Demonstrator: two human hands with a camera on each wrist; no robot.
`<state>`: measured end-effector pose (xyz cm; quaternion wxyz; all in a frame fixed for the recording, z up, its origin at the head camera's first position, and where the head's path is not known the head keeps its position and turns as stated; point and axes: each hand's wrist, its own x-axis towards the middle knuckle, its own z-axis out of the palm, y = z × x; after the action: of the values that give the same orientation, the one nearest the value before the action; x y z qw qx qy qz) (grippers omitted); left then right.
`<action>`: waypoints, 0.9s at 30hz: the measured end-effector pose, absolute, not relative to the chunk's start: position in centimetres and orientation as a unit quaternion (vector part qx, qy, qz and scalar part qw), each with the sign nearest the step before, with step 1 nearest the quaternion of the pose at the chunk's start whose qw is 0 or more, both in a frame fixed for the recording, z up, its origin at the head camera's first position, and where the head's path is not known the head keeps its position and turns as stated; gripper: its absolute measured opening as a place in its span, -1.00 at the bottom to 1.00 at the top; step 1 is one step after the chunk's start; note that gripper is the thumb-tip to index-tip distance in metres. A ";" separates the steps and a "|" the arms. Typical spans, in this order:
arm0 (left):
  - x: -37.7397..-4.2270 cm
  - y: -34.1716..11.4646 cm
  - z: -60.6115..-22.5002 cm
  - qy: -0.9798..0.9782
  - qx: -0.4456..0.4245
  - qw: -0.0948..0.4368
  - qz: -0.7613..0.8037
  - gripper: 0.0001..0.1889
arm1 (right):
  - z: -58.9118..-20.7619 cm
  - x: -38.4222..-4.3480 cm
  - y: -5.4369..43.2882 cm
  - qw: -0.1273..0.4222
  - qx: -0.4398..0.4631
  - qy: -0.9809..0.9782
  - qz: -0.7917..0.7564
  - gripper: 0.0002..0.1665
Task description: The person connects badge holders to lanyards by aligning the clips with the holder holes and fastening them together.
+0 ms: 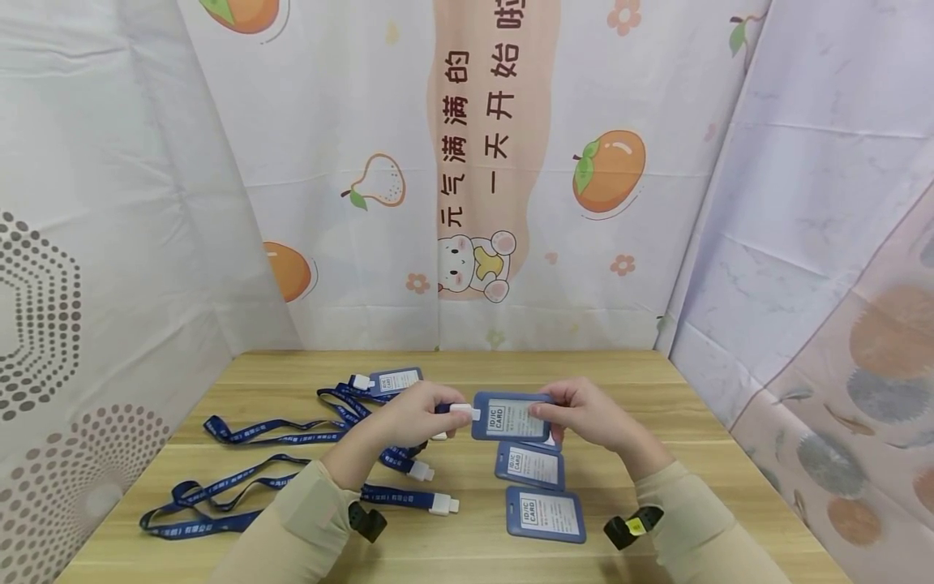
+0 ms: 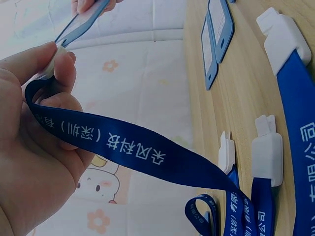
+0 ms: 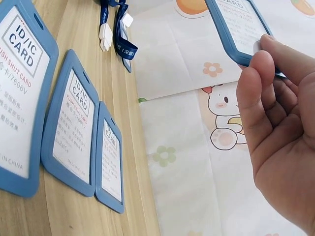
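My left hand pinches the white plastic clip of a dark blue lanyard between thumb and fingers. Its printed strap loops over the palm and trails down to the table. Across from it, my right hand pinches the far end of a blue-framed ID card holder, raised above the tabletop. The clip is at the holder's slotted end; whether it is fastened there, I cannot tell. Below lie more card holders, one in the middle and one nearer me; a third is partly covered in the head view.
Several blue lanyards with white clips spread over the left side of the wooden table. At the back left, another card holder lies beside a lanyard's clip. Printed cloth hangs behind and at both sides.
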<state>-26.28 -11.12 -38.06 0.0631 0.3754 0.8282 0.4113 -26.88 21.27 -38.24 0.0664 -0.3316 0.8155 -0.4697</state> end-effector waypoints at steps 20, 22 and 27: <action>-26.4 -10.8 -38.3 0.832 0.363 0.066 0.414 -0.75 | -38.2 -27.0 21.5 0.085 -0.320 0.810 -0.484 -0.82; -26.4 -10.8 -38.3 0.833 0.360 0.066 0.414 -0.74 | -38.2 -27.1 21.5 0.088 -0.320 0.807 -0.488 -0.82; -26.6 -10.9 -38.3 0.826 0.360 0.073 0.427 -0.73 | -38.2 -27.0 21.5 0.093 -0.318 0.803 -0.495 -0.81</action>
<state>-26.56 -10.86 -38.32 0.0735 0.3603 0.8263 0.4265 -27.02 21.47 -38.22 0.0929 -0.3183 0.8029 -0.4954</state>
